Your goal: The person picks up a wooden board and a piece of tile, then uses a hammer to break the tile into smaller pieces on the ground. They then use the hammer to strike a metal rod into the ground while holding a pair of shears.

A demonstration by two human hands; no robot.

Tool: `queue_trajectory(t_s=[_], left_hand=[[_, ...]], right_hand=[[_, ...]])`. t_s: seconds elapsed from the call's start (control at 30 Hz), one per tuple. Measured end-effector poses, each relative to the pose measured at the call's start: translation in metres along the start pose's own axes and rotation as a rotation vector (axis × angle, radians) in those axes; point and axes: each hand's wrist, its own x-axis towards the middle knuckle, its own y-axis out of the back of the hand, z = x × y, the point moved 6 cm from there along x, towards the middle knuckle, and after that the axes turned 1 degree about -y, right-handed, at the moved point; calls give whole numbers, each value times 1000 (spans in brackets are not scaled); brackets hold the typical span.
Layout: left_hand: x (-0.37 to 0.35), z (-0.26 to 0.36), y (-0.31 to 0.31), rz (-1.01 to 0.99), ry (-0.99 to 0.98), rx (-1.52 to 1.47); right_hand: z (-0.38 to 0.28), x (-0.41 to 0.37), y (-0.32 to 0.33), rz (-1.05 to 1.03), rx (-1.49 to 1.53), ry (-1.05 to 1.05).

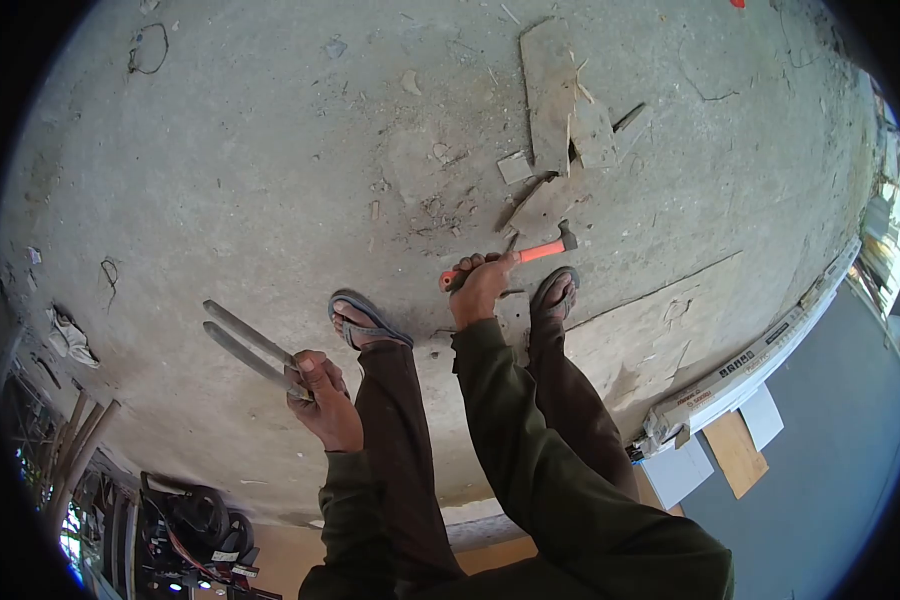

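Near the middle, my right hand [482,290] is wrapped round the orange handle of a hammer [542,251], whose dark head points to the right. Lower and to the left, my left hand [328,400] grips two long flat grey metal bars [245,345] at one end. The bars lie nearly parallel and reach up and to the left, with a narrow gap between them. Hammer and bars are apart. Just beyond the hammer head, broken wood pieces [545,205] lie on the concrete floor.
My sandalled feet [365,322] stand on the floor [270,180]. A larger broken board [550,95] lies further off. At the right are a long wrapped package [745,365] and flat panels [735,455]. Poles [75,450] and dark machinery [200,525] stand at the lower left.
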Motion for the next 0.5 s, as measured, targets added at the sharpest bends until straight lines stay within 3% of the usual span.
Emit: queue_trajectory(t_s=[0.03,0.1,0.13,0.23,0.27,0.37,0.43,0.5], left_hand=[[-1,-3,2,-2,5,7],[-2,-8,-2,-58,-36,-27],[-5,-7,-1,-59,-29,-26],[-1,1,7,-47,-16,17],[-2,2,9,-14,6,5],[-2,-5,5,-14,2,-6],[-3,-7,-2,-47,-26,-12],[4,-6,2,-59,5,35]], right_hand=[[6,-2,-5,8,-1,-2],[44,-19,-39,-447,-376,-434],[38,-23,-25,-440,-379,-432],[2,-11,11,-285,-282,-77],[-9,-3,21,-91,-151,-50],[9,-13,-10,-43,-31,-96],[26,-30,-39,-465,-460,-345],[14,-19,-15,-388,-342,-233]])
